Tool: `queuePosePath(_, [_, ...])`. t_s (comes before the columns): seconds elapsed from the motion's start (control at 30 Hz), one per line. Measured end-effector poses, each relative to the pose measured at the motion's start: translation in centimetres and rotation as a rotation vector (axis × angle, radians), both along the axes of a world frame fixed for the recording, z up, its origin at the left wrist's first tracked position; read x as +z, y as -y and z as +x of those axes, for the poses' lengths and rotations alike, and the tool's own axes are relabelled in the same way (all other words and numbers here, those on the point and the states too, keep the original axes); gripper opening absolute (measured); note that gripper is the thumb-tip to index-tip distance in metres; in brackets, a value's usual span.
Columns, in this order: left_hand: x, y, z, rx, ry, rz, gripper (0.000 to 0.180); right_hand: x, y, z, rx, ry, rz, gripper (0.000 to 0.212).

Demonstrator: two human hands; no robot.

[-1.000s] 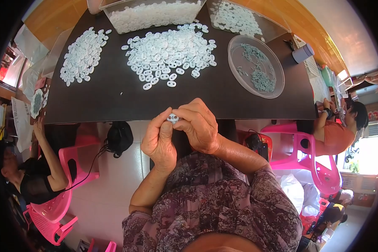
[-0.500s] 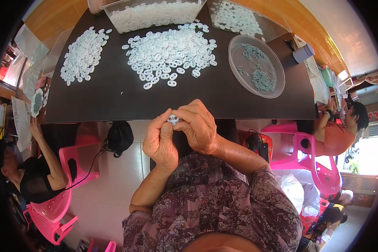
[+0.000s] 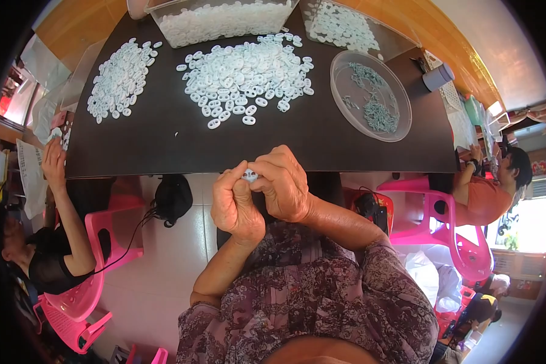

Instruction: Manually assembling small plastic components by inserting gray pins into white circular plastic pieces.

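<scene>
Just off the table's near edge, both my hands meet at a small white oval plastic piece with two holes (image 3: 250, 175). Thumb and fingertips of my left hand (image 3: 238, 209) pinch its left side. My right hand (image 3: 285, 188) grips the right side, its fingers curled over and partly hiding it. Beyond them on the dark table (image 3: 224, 151) lies a wide heap of similar white oval pieces (image 3: 249, 73). Another heap of white pieces (image 3: 120, 79) is at the left. To the right, a round clear tray (image 3: 344, 84) holds small grey-green pieces (image 3: 380, 116).
Clear bins of white pieces stand at the back, one in the middle (image 3: 158, 27) and one at the right (image 3: 400, 43). A grey cylindrical container (image 3: 438, 77) sits at the right. Co-workers sit at the left (image 3: 73, 242) and right (image 3: 482, 197) near pink chairs (image 3: 431, 212).
My hands have shifted slightly, the left a little to the right, and less of the white piece shows between them. The left co-worker's hand has moved farther up, over the dish there.
</scene>
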State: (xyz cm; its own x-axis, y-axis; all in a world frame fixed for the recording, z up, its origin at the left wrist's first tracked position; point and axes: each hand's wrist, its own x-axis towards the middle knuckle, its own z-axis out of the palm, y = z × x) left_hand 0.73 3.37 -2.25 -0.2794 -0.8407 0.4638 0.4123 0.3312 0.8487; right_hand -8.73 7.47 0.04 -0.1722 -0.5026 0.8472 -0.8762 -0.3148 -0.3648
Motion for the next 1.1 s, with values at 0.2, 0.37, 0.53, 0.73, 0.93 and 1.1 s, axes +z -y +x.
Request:
queuePosePath(0.2, [-0.1,0.3,-0.4,0.035,0.038,-0.064,0.025,-0.5,0.0,-0.1,0.002,0.002,0.026,0.022])
queuePosePath(0.37, [-0.6,0.6,-0.9,0.008,0.011,-0.044,0.023,-1.0,0.2,-0.5,-0.021,0.002,0.015,0.041])
queuePosePath(0.53, [0.2,0.4,-1.0,-0.004,-0.02,0.067,0.022,-0.9,0.6,-0.4,-0.019,0.002,-0.003,0.033])
queuePosePath(0.73, [0.5,0.1,-0.5,-0.074,-0.09,0.204,0.022,-0.6,0.3,-0.1,0.025,0.075,0.02,0.027])
queuePosePath(0.93, [0.4,0.0,-0.2,-0.042,-0.051,0.114,0.022,-0.6,0.4,0.0,0.027,0.076,0.014,0.028])
queuePosePath(1.1, [0.7,-0.2,0.4,-0.048,-0.025,0.023,0.023,-0.2,0.3,0.3,0.022,0.022,-0.03,0.028])
